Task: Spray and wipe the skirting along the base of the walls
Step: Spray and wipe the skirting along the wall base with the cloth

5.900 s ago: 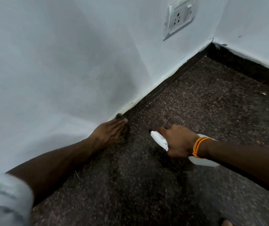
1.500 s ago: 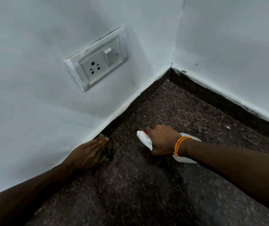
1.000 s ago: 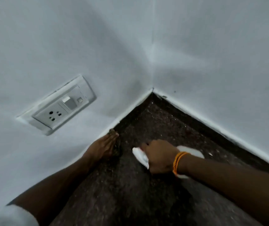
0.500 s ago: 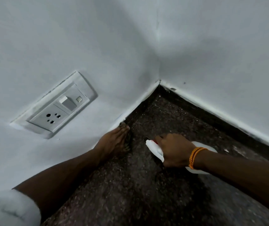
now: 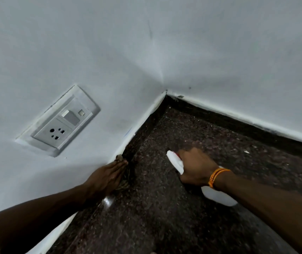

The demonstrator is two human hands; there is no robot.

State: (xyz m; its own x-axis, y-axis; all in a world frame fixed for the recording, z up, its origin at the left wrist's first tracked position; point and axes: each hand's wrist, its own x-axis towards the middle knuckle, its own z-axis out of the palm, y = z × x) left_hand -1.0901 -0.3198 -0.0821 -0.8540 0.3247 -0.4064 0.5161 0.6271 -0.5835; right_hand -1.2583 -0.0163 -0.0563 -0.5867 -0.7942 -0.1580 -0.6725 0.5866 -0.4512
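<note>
A dark granite skirting (image 5: 146, 123) runs along the base of the left wall to the corner, and another strip (image 5: 238, 125) follows the right wall. My left hand (image 5: 108, 176) lies flat with straight fingers against the left skirting, pressing a dark brownish cloth (image 5: 123, 184) that shows below and past the fingertips. My right hand (image 5: 196, 167) grips a white spray bottle (image 5: 175, 161) low over the floor, its nozzle pointing toward the left skirting. The bottle's body (image 5: 218, 197) shows behind my wrist, which wears an orange thread.
A white switch-and-socket plate (image 5: 58, 123) sits on the left wall above my left hand. The two white walls meet in a corner (image 5: 165, 92). Speckled dark granite floor (image 5: 165, 217) fills the lower view, with a small white fleck (image 5: 246, 152) near the right skirting.
Over six seconds both hands have travelled along the left skirting toward the corner, passing under the socket. In the last half second they have barely moved, and the grips are unchanged.
</note>
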